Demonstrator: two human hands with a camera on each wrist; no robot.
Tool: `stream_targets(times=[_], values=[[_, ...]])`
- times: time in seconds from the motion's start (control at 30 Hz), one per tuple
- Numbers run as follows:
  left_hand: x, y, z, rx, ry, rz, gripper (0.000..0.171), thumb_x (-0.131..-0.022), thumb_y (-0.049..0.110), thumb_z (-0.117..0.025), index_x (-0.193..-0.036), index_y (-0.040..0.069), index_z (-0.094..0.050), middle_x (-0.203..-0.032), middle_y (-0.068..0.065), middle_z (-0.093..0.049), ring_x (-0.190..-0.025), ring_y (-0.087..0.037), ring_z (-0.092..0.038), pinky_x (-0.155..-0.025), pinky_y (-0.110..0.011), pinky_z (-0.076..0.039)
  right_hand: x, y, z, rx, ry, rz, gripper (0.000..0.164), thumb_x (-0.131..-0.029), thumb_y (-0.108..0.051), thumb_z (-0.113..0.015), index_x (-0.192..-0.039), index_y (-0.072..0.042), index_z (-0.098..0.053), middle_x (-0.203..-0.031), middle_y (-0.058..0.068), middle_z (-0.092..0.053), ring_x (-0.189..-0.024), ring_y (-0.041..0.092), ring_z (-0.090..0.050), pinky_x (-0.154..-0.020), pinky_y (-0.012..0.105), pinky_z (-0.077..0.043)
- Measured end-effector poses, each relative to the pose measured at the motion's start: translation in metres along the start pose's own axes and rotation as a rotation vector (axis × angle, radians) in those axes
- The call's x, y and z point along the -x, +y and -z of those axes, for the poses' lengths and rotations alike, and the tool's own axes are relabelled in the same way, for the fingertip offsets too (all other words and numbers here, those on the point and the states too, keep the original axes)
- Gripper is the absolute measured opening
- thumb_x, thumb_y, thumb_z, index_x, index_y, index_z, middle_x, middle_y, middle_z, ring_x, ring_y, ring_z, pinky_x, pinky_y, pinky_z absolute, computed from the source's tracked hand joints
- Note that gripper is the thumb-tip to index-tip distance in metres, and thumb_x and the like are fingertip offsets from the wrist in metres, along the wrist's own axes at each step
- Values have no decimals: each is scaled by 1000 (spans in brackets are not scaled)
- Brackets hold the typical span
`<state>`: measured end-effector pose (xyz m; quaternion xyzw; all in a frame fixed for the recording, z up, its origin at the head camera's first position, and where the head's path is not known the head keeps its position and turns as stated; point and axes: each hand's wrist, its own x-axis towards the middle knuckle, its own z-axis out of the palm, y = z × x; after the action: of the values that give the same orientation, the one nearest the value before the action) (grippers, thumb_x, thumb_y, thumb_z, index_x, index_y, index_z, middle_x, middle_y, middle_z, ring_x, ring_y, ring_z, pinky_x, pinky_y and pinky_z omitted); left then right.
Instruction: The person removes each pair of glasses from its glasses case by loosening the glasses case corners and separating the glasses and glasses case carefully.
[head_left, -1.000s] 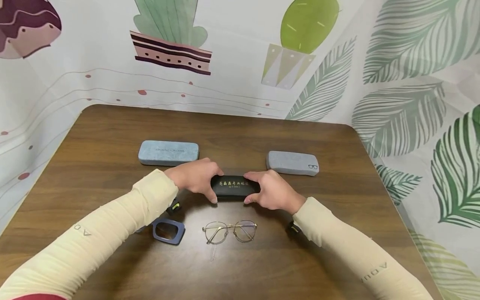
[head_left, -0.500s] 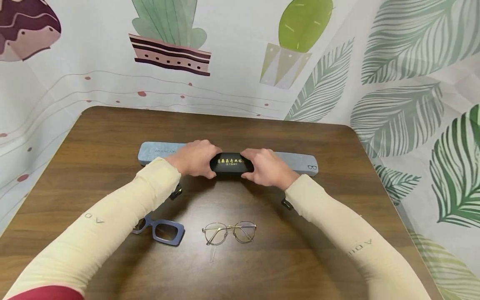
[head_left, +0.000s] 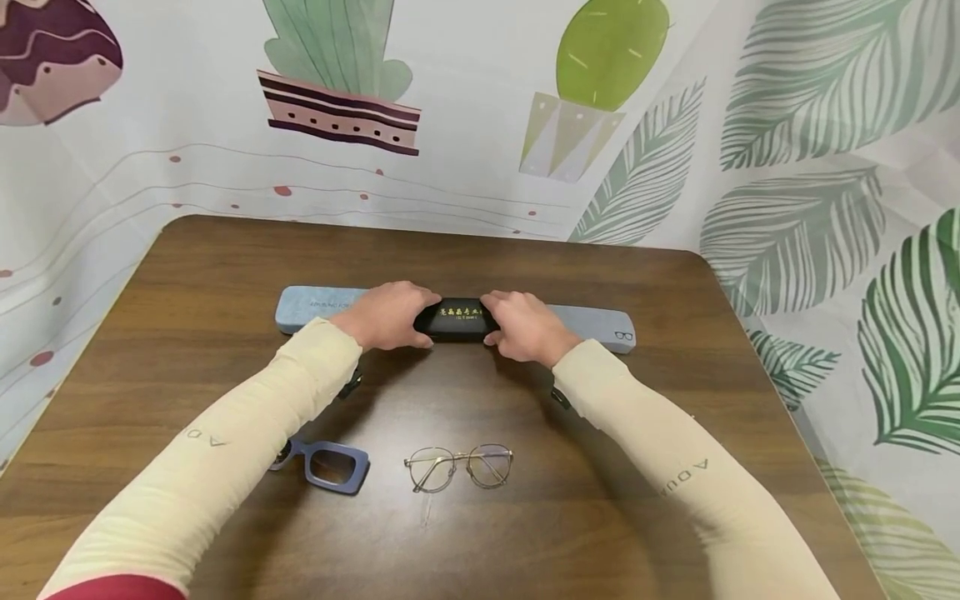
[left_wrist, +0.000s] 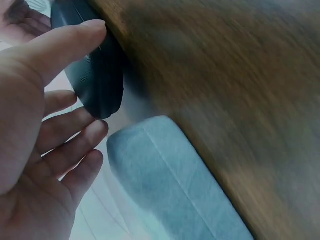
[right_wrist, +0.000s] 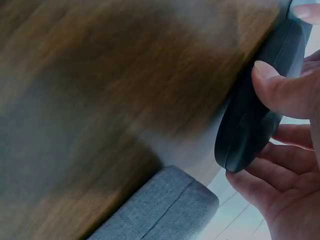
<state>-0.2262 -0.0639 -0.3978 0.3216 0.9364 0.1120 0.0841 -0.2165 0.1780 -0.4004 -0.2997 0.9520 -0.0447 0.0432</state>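
Note:
A black glasses case (head_left: 457, 325) with gold lettering is held between both hands at the back of the table. My left hand (head_left: 392, 317) grips its left end, thumb on the near side and fingers behind. At its right end, my right hand (head_left: 523, 327) holds it the same way. Left of it lies a light blue glasses case (head_left: 315, 307), partly covered by the left hand. A grey glasses case (head_left: 600, 327) lies to the right. The left wrist view shows the blue case's end close to the black case (left_wrist: 95, 80).
Nearer on the wooden table (head_left: 525, 542) lie blue-framed sunglasses (head_left: 358, 475), partly behind the left sleeve, and thin-framed eyeglasses (head_left: 460, 456). A patterned cloth (head_left: 480, 100) hangs behind the table's far edge.
Both hands have carried the black glasses case away from me, from in front of the other two cases into the row between them. The sunglasses and eyeglasses stay put.

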Motion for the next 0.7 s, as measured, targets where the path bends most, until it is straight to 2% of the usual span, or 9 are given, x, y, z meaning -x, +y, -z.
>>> stream_targets(times=[0.13, 0.27, 0.37, 0.5, 0.57, 0.7], values=[[8, 0, 3, -10, -17, -14, 66, -87, 34, -85, -141, 4, -62, -142, -12, -66, -123, -29, -65, -104, -44, -52, 1, 0, 0, -2, 0, -4, 46, -92, -20, -77, -130, 0, -62, -127, 13, -69, -105, 30, -71, -95, 43, -58], [19, 1, 4, -13, -31, -23, 71, -88, 37, -83, -146, 4, -58, -153, -16, -56, -137, -36, -58, -111, -49, -49, 3, 0, 0, -25, -16, -17, 50, -93, -22, -77, -135, -1, -60, -133, 12, -68, -108, 30, -71, -97, 43, -57], [27, 2, 4, -24, -21, -49, 68, -90, 37, -80, -145, 3, -59, -156, -19, -53, -140, -39, -55, -113, -51, -48, 5, 0, 0, -25, -30, -24, 60, -93, -25, -78, -144, -1, -56, -146, 15, -61, -126, 33, -65, -107, 45, -53], [41, 6, 8, -7, -9, -81, 66, -92, 42, -77, -143, 2, -60, -157, -19, -51, -142, -40, -52, -116, -53, -44, 8, 0, 3, -12, -33, -15, 72, -94, -31, -78, -153, -2, -48, -160, 19, -48, -151, 33, -45, -119, 46, -43], [52, 8, 11, 21, -19, -84, 69, -92, 45, -76, -145, 3, -59, -159, -17, -50, -145, -41, -49, -119, -54, -41, 12, 0, 6, -15, -30, -6, 74, -95, -32, -77, -155, -3, -46, -162, 19, -45, -154, 32, -40, -121, 47, -40], [77, 11, 10, 87, -80, -78, 80, -89, 50, -78, -151, 6, -53, -166, -14, -41, -153, -40, -39, -123, -56, -34, 25, 5, 14, -18, -11, 13, 74, -95, -33, -76, -156, -3, -45, -163, 20, -43, -156, 33, -36, -123, 49, -38]])
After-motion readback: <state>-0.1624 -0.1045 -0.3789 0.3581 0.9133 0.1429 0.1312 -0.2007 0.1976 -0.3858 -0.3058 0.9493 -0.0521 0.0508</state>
